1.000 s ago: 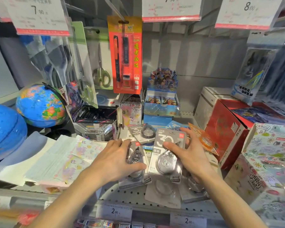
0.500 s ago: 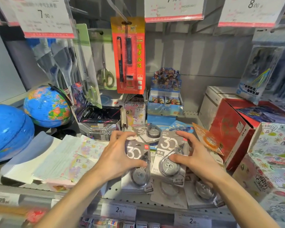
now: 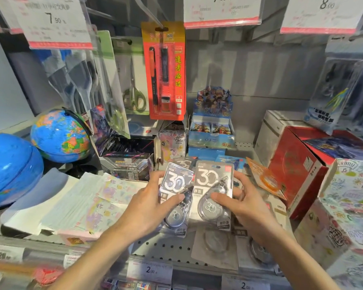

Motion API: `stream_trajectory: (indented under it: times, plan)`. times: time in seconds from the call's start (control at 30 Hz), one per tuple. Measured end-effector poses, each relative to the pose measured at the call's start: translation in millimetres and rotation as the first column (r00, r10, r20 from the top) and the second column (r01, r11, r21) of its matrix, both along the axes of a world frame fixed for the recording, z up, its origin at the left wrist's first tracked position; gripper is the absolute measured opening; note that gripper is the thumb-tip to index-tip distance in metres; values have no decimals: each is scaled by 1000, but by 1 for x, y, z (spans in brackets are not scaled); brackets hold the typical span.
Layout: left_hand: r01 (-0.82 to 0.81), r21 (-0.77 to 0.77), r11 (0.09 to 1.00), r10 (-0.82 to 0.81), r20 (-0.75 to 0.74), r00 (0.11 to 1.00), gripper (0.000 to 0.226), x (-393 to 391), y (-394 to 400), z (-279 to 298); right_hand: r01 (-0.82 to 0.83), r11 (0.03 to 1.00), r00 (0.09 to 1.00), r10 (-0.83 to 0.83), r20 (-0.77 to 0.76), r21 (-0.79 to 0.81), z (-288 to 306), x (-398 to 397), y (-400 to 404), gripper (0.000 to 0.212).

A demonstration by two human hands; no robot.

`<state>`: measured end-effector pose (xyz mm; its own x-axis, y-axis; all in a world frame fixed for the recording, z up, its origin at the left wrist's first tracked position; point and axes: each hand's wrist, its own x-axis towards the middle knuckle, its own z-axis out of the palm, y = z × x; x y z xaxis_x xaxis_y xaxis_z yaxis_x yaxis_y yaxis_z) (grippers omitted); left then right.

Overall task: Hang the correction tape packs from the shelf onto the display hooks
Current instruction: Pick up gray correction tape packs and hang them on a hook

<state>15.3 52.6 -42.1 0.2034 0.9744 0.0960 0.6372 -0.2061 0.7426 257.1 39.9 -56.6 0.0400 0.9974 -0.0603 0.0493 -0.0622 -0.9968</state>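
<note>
The left hand (image 3: 149,208) grips a silver "30" correction tape blister pack (image 3: 177,193), thumb across its front. Touching it, a second silver pack (image 3: 213,193) sits pinched in the right hand (image 3: 247,208), both raised just above the perforated grey shelf (image 3: 166,251) where more packs (image 3: 216,245) lie flat.

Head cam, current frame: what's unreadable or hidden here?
- Packs on the shelf: count unclear, both hands cover the pile.
- Left pack: lower front hidden by the left hand.
- Right pack: right edge behind the right hand.
- Price tags: fine print blurred, tops cut off.
- Free hook: none clearly visible.
</note>
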Motion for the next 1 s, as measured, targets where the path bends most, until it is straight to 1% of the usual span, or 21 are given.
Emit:
stream_trajectory:
  times: [0.03, 0.07, 0.13, 0.2, 0.27, 0.3, 0.4, 0.47, 0.57, 0.63, 0.8, 0.9, 1.0]
  plan:
    - [17, -4, 1000, -17, -10, 1000, 66, -1, 0, 1, -3, 1000, 1000, 3, 12, 4, 0, 0, 1, 92]
    - [36, -29, 999, -36, 14, 999, 69, -1, 0, 2, -8, 1000, 1000, 8, 10, 8, -1, 0, 1, 96]
    - [84, -106, 991, -75, 84, 994, 81, -4, 3, 3, -18, 1000, 1000, 19, -12, 13, -3, -2, 3, 99]
    - [111, -162, 980, -93, 114, 989, 88, -8, 5, 5, -10, 1000, 1000, 10, -26, 12, -1, -4, 3, 100]
    - [104, -172, 980, -80, 141, 987, 85, -10, 7, 6, -22, 1000, 1000, 22, -19, 22, 1, -5, 4, 98]
    - [96, -165, 982, -68, 168, 983, 81, -10, 8, 5, -18, 999, 1000, 18, -6, 28, 3, -5, 4, 93]
    - [81, -133, 988, -41, 280, 959, 65, -11, 14, 8, 17, 997, 1000, -18, 4, 77, 11, -3, 6, 62]
    - [95, -118, 988, -46, 366, 930, 63, -10, 20, 11, 37, 995, 999, -39, 21, 95, 26, -1, 4, 53]
    - [131, -69, 989, -85, 457, 885, 62, -5, 29, 20, 29, 991, 993, -44, 110, 132, 49, 4, 0, 59]
    - [150, -32, 988, -115, 490, 864, 59, 3, 32, 30, 44, 984, 989, -68, 133, 174, 65, 12, -2, 59]
    - [173, 84, 981, -192, 489, 851, 56, 29, 27, 68, 51, 959, 980, -102, 169, 279, 111, 45, -18, 60]
    - [148, 176, 973, -216, 478, 851, 54, 50, 16, 91, 62, 941, 973, -130, 188, 332, 136, 73, -31, 54]
    - [123, 236, 964, -224, 472, 853, 52, 80, 0, 112, 59, 918, 969, -146, 197, 391, 158, 108, -50, 50]
